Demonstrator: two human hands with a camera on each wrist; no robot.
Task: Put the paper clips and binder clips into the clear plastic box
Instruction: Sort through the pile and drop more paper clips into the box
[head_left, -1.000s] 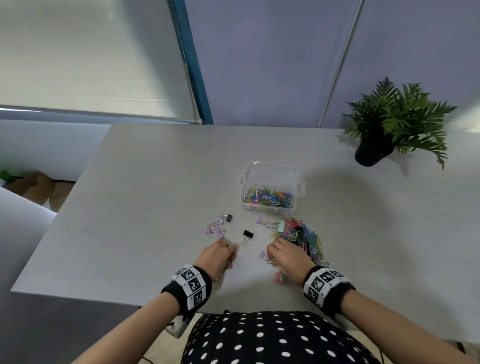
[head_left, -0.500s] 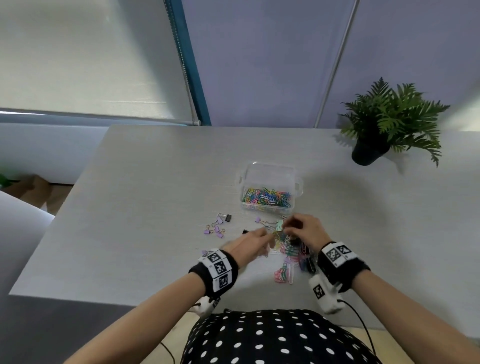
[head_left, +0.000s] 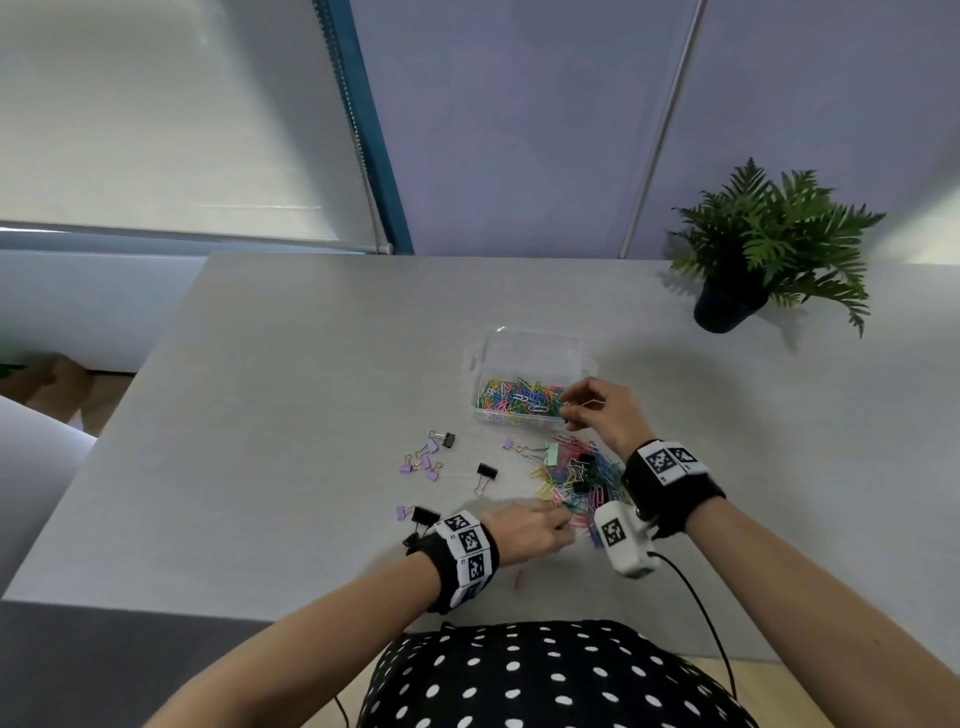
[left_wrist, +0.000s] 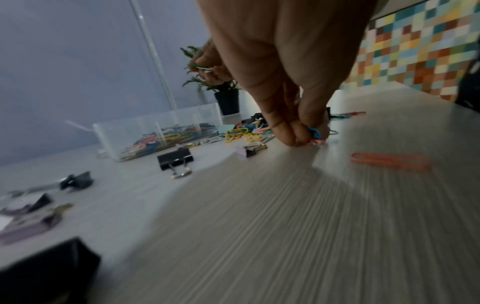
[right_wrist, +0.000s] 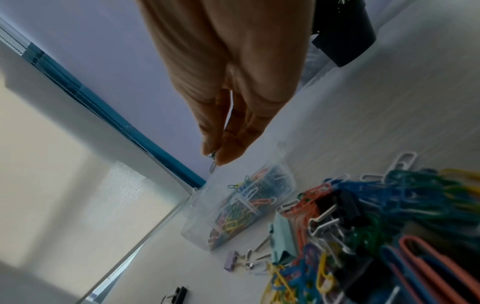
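Note:
The clear plastic box (head_left: 530, 345) stands mid-table, part filled with coloured paper clips (head_left: 519, 397). My right hand (head_left: 597, 410) hovers at the box's near right corner and pinches a few paper clips (right_wrist: 213, 159) between thumb and fingertips. A heap of loose paper clips (head_left: 576, 478) mixed with binder clips lies just in front of the box. My left hand (head_left: 535, 532) is low at the heap's near edge, its fingertips pinching a blue paper clip (left_wrist: 315, 132) against the table. Black and purple binder clips (head_left: 434, 457) lie scattered to the left.
A potted fern (head_left: 763, 254) stands at the table's far right. One orange paper clip (left_wrist: 389, 161) lies alone near the front edge of the grey table (head_left: 260, 415). A black binder clip (head_left: 485, 475) sits between the heap and the purple ones.
My right hand has risen from the heap to the box's corner with clips in it. My left hand has drawn back toward the heap's near edge and pinched a clip.

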